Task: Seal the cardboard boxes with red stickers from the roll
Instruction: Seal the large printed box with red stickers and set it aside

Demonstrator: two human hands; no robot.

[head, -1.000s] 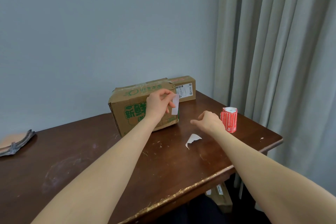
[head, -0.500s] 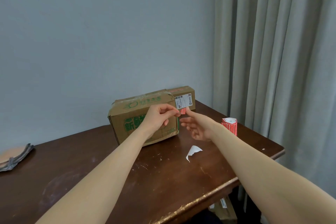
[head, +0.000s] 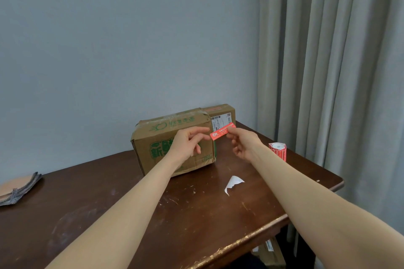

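Fingertips (head: 206, 130) of left hand (head: 185, 145) and right hand (head: 243, 145) pinch red sticker (head: 222, 134) ends.
Sticker is held before right edge of cardboard box (head: 157, 137); roll (head: 278, 152) stands apart on table (head: 109, 192).

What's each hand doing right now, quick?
Left hand: pinching the left end of the red sticker.
Right hand: pinching the right end of the same sticker.

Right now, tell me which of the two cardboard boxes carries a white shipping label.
The smaller box at the back right; its front bears the white label. The larger box in front of it shows green print instead.
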